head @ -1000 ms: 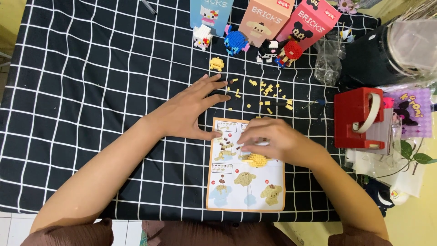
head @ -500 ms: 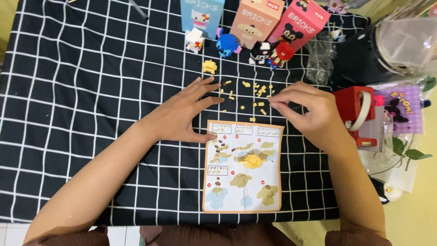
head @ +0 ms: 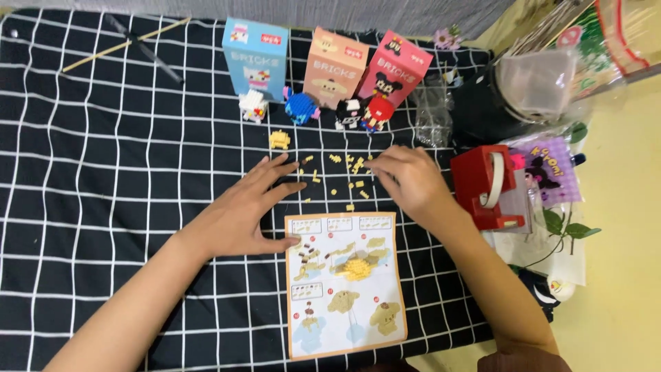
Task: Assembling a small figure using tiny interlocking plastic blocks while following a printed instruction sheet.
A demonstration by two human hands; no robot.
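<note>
My left hand [head: 249,210] lies flat and open on the black checked cloth [head: 103,172], its thumb touching the top left corner of an instruction sheet [head: 344,282]. A small yellow half-built brick figure [head: 356,266] rests on that sheet. My right hand [head: 407,177] reaches over a scatter of tiny yellow bricks [head: 348,172], fingers curled and pinching at them; I cannot see whether a brick is between the fingertips. A small yellow assembled piece [head: 279,140] sits just beyond the left hand.
Three upright boxes stand at the back: blue [head: 255,49], peach [head: 335,60], pink [head: 394,69]. Small finished brick figures [head: 303,108] stand before them. A red tape dispenser [head: 485,187] sits right of my right hand, with clear bags [head: 434,114] and a plastic container [head: 537,86] behind.
My right hand left the instruction sheet and moved up and away to the loose yellow bricks. The left hand stayed flat in place. The camera view shifted slightly.
</note>
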